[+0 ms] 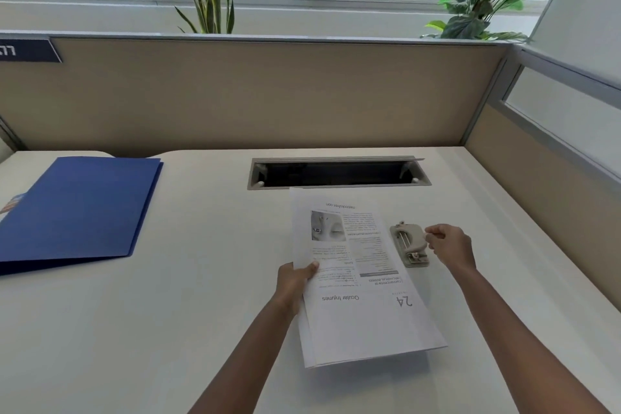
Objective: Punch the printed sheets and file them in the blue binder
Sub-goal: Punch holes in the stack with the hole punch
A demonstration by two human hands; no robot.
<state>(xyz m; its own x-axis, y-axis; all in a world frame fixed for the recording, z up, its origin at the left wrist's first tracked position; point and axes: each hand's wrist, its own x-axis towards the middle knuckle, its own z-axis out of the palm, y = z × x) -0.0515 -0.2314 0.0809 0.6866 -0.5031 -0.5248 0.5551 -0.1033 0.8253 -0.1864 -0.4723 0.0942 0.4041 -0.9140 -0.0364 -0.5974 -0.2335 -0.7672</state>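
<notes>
My left hand [295,282] grips a thin stack of printed sheets [363,309] by its left edge, lifted a little off the desk, text upside down to me. A small beige hole punch [408,245] lies on the desk just right of the sheets. My right hand [448,245] is at the punch's right side, fingers curled and touching it; whether it grips the punch is unclear. The blue binder [77,212] lies shut, flat at the far left of the desk.
A cable slot [336,173] with its lid up opens in the desk behind the sheets. Beige partition walls [268,94] close the desk at the back and right. Two plants stand behind the partition.
</notes>
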